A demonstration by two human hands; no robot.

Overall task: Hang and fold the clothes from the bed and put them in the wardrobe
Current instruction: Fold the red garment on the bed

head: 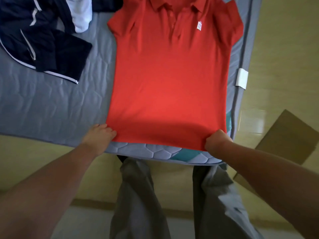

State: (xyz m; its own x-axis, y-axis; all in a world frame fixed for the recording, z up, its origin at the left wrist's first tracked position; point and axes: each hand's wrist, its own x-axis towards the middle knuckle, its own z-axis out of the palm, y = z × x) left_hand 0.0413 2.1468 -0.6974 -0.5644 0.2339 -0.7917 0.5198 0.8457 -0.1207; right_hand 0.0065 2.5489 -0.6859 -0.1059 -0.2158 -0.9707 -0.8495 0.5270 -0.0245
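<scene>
Shirt: red polo shirt [169, 87] lies front up and spread flat on the bed [51, 104], filling the centre of the view out towards 3 o'clock
Long axis: runs 12 to 6 o'clock, collar and placket at 12, hem at 6 along the near edge of the mattress
Left hand: left hand [99, 135] at the 7 o'clock corner of the hem, fingers curled onto the cloth, holding that corner
Right hand: right hand [217, 141] at the 5 o'clock corner, closed in a fist on the hem
Key relation: all of the shirt lies away from both hands towards 12 o'clock; each hand is on its own corner and neither is nearer the collar
Sleeves: both short sleeves out to the sides, at about 11 and 1 o'clock
Step, as judged: shirt laid out and drawn taut, first fold not yet made
Next move, as judged: either hem carried up towards 12, or one side brought across the long axis
Other clothes: navy garment [44, 40] with white piping at 10 o'clock, white garment [80, 14] at 11, both crumpled and apart from the shirt
Floor: cardboard [286, 135] at 4 o'clock, off the bed
Wardrobe: not in view
</scene>
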